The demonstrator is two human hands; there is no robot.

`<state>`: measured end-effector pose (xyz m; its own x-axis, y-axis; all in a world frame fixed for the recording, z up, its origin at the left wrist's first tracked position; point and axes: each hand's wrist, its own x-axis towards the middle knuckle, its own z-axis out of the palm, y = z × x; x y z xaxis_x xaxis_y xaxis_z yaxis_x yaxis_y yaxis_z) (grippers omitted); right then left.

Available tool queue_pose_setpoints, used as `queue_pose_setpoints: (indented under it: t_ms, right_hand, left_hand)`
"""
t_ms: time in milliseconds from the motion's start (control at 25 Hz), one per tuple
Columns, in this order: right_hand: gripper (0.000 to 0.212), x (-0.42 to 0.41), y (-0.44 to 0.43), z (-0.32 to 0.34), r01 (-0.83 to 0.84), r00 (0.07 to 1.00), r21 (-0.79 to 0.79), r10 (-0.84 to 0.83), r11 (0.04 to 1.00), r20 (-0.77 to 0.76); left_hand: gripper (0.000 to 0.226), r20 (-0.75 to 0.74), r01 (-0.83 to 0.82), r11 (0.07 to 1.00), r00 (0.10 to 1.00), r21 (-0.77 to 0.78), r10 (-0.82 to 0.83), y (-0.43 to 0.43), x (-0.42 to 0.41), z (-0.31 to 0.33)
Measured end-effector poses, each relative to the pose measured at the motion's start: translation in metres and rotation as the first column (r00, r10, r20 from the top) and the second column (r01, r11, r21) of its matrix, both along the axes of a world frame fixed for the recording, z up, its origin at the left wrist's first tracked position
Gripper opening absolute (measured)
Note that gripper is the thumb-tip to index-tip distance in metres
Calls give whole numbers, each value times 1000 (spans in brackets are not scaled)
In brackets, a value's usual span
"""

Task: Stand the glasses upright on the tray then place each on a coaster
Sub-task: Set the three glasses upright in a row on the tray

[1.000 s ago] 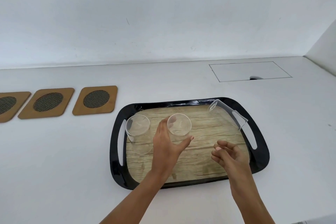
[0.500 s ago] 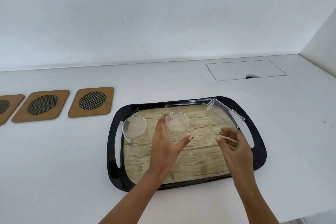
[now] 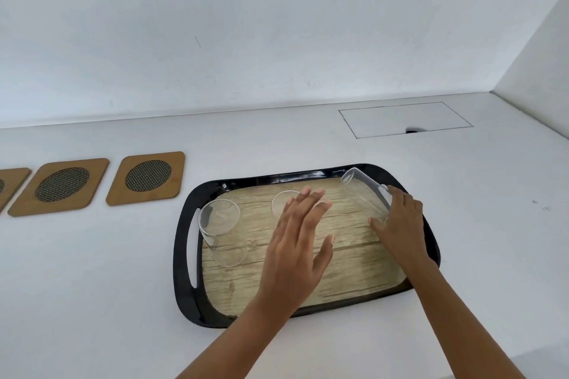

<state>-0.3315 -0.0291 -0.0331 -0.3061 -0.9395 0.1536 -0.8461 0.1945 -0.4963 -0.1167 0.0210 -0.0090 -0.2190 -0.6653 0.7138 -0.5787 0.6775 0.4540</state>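
A black tray point(image 3: 184, 243) with a wood-pattern floor holds three clear glasses. The left glass point(image 3: 220, 231) stands upright near the tray's left handle. The middle glass point(image 3: 281, 203) also looks upright, and my left hand point(image 3: 295, 243) hovers over it with fingers spread, hiding most of it. The right glass point(image 3: 360, 188) lies tilted against the tray's far right rim. My right hand point(image 3: 397, 224) wraps around its lower end, thumb on one side and fingers on the other. Three wooden coasters with mesh centres lie to the left: the nearest coaster point(image 3: 146, 177), the second coaster point(image 3: 61, 186), and the third coaster point(image 3: 9, 184), cut off by the frame.
The tray sits on a white counter point(image 3: 92, 286) against a white wall. A rectangular hatch outline point(image 3: 403, 118) with a small hole is at the back right. A side wall closes the counter's right end.
My right hand reached forward and closed around the tilted glass. My left hand opened flat and now hovers above the middle glass instead of beside it.
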Motion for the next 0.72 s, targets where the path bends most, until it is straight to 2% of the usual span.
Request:
queue_pose_setpoints:
  t_ms: [80,160,200,280,360,440,520,600,680,720]
  right_hand:
    - [71,0,-1,0,27,998,35,-29,999,60]
    - [65,1,5,2,77,967,63,-90,995,239]
    - [64,3,10,4,101,927,84,-124,991,353]
    - [64,7,20,9,133,792,121,-179,984,584]
    - [64,13,32,13,100,652,105,-145,989,745]
    - [64,22,44,16,42,573,32,-50,999,818]
    - [61,30,54,18,-14,514,-69,66,997,855]
    - [60,36,60,20,-80,476,-148,168,986,863]
    - [63,36,61,19,-111,460,-194,224,975,859]
    - [63,35,61,18,-114,463,-209,238,971,854]
  left_hand:
    - [45,-12,-5,999,1000,43,5,1,-8,7]
    - [42,-70,17,990,998,142,-7,1,-16,17]
    - [43,-112,42,976,994,214,-18,0,-20,22]
    - [43,-216,98,919,976,382,-14,-3,-31,30]
    - [48,-296,150,793,954,591,40,-12,-43,36]
    - [61,-296,184,608,951,773,88,-26,-55,43]
    - [75,-299,221,488,950,844,86,-40,-65,51]
    - [78,-356,283,442,930,851,89,-49,-73,58]
    - [67,-432,348,417,894,840,124,-55,-77,58]
    - [63,-454,359,432,881,827,137,-55,-78,57]
